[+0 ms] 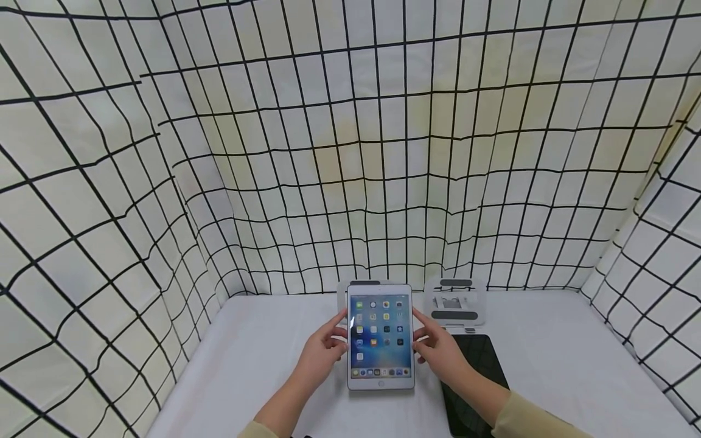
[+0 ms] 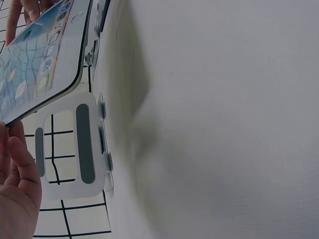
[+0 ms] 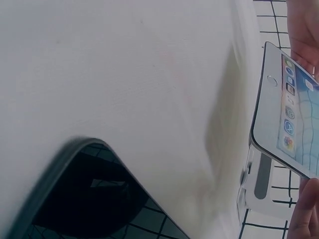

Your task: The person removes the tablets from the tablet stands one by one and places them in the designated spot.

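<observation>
A white tablet (image 1: 381, 340) with a lit home screen of app icons is held up in portrait, home button at the bottom, by both hands. My left hand (image 1: 322, 353) pinches its left edge, and my right hand (image 1: 440, 351) pinches the right edge. Seen from the left wrist, the tablet (image 2: 72, 57) tilts with its lower edge raised off the white cloth, which bears a shadow. A white stand with grey pads (image 2: 84, 144) is behind it, mostly hidden by the tablet in the head view.
A second white stand (image 1: 454, 315) with grey pads is at the back right. Close to the right forearm, partly under it in view, lies a dark-screened tablet (image 1: 462, 406) on the white-covered table (image 1: 263, 340). White walls with a black grid (image 1: 383, 152) enclose the back and sides.
</observation>
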